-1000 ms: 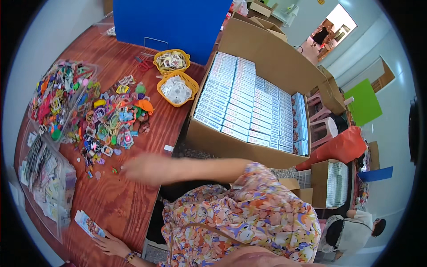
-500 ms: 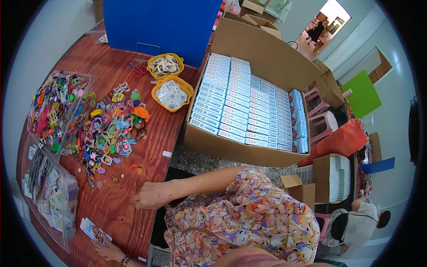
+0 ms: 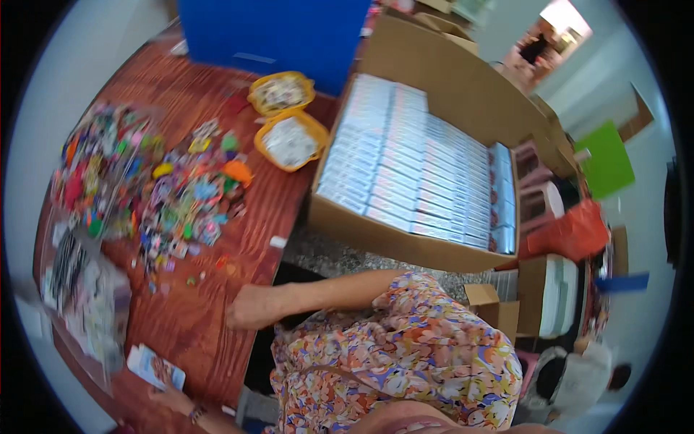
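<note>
At the near left of the table, my left hand has its fingers at the lower end of a small flat blue-and-white box, and it appears to grip it. My right hand is curled closed over the table's edge, and whatever lies inside the fingers is hidden. Beyond it spreads a loose heap of small colourful trinkets. More trinkets fill a clear bin at the far left. Nearer, a second clear bin holds flat packets. The picture is blurred by motion.
Two yellow baskets of small packets stand by a blue panel. Right of the table, a large open carton holds rows of small boxes. Pink stools, a red bag and a seated person are farther right.
The whole view has shifted slightly, so the table and carton appear a little higher and farther right. Both hands keep about the same places and poses on the table.
</note>
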Demonstrator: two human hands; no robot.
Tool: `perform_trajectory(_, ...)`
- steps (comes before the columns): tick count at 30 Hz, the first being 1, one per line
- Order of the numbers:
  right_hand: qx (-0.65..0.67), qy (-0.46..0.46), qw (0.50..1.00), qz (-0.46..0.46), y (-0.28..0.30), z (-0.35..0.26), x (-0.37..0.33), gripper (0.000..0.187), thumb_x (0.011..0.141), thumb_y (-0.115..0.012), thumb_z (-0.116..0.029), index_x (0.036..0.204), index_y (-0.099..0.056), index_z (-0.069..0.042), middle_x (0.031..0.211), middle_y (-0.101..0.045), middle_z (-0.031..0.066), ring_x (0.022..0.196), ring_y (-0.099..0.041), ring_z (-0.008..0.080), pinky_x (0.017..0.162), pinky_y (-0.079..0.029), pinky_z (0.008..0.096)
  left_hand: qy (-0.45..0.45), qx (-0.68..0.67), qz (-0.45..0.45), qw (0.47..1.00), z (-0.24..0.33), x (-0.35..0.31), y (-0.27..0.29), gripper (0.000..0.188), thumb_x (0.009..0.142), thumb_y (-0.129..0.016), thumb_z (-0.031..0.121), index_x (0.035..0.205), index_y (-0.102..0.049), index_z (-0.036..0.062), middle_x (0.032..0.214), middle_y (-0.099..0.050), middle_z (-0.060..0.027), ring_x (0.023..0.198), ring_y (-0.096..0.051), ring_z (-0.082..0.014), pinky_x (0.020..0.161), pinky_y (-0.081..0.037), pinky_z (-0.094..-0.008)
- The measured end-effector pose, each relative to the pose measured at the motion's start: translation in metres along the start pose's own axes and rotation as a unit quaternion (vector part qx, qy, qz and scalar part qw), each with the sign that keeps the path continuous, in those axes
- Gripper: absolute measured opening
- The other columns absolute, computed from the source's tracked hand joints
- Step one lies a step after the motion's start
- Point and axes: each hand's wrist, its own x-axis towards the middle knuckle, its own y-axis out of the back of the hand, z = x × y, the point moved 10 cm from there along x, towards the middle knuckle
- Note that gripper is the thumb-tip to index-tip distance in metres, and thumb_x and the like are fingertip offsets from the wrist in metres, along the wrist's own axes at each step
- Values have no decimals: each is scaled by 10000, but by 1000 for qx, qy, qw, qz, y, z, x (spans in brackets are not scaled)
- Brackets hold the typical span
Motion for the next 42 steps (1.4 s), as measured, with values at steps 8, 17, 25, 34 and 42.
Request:
perform_trajectory(8,-11,-23,1000,-15,13,12,5,137,872,-607,-91,999,-652,-64,942,-667,102,844,-679,309,677,-553,393,37,-11,116,993,109,-59,-41,230,893,-700,112,1065,-636,-26,935,-641,-49,943,-608,-165,837,-495,-307)
perform_trajectory(17,105,8,994,13,34,7,43,220,923,-612,-45,1133,-658,-2,1004,-684,135,879,-687,280,760,-537,340,30,-107,61,992,128,-75,-38,149,956,-653,126,1024,-661,-6,868,-692,-20,786,-598,-64,693,-493,-260)
perform_trajectory(25,466,-161,857,150,29,35,114,150,955,-645,-110,1037,-703,1,887,-664,14,823,-623,91,695,-491,252,69,-75,-195,976,144,-73,-107,242,903,-706,190,1042,-643,3,873,-673,-90,827,-629,-127,734,-497,-297)
perform_trajectory(34,463,-168,869,53,8,48,94,100,933,-682,-99,989,-683,-17,835,-668,-21,749,-589,35,667,-466,214,-235,297,-77,922,223,-103,-133,993,688,-845,379,1466,-367,-13,1313,-505,-176,1161,-515,-360,971,-422,-457)
perform_trajectory(42,490,-150,853,99,19,50,89,119,950,-645,-47,1061,-639,-4,926,-705,26,815,-628,44,715,-498,213,-142,159,-88,973,219,-110,-132,965,689,-867,330,1429,-391,-67,1277,-561,-236,1135,-562,-388,959,-453,-463)
